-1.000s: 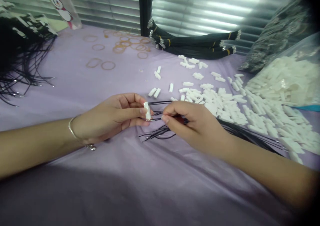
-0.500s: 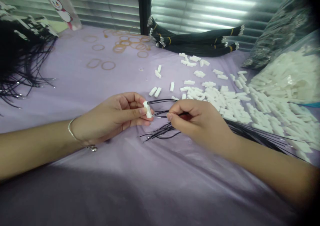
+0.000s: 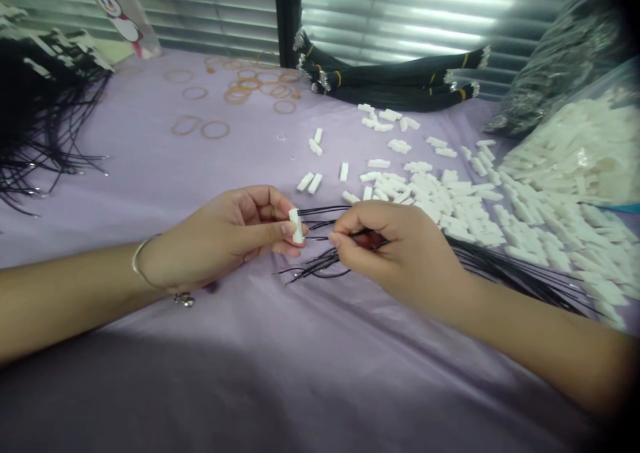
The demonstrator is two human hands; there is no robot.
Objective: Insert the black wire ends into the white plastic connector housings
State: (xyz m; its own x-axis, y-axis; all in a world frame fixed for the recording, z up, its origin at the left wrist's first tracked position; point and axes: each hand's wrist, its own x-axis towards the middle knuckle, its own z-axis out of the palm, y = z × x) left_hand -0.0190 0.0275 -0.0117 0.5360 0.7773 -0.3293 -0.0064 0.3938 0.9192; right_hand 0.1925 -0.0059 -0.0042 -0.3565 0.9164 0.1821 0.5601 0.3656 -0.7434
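Note:
Between the thumb and fingers of my left hand (image 3: pixel 245 229) is a small white plastic connector housing (image 3: pixel 297 226), held upright. Several black wires (image 3: pixel 323 209) run from its right side toward my other hand. My right hand (image 3: pixel 385 239) pinches a thin black wire (image 3: pixel 317 239), whose end reaches the lower part of the housing; whether the tip is inside I cannot tell. Below the right hand, loose black wires (image 3: pixel 315 264) with bare metal ends lie on the purple cloth, and their bundle continues out to the right under the wrist.
White connector housings (image 3: pixel 450 206) lie heaped on the right, beside a clear bag (image 3: pixel 575 153) full of them. Tied black wire bundles (image 3: pixel 390 83) rest by the window blinds. Rubber bands (image 3: pixel 250 86) are scattered at the back; finished-looking wires with white housings (image 3: pixel 50 93) pile up far left.
My right hand has shifted slightly, bringing one wire's end against the lower part of the housing. The housing sits a little lower and more upright in my left hand.

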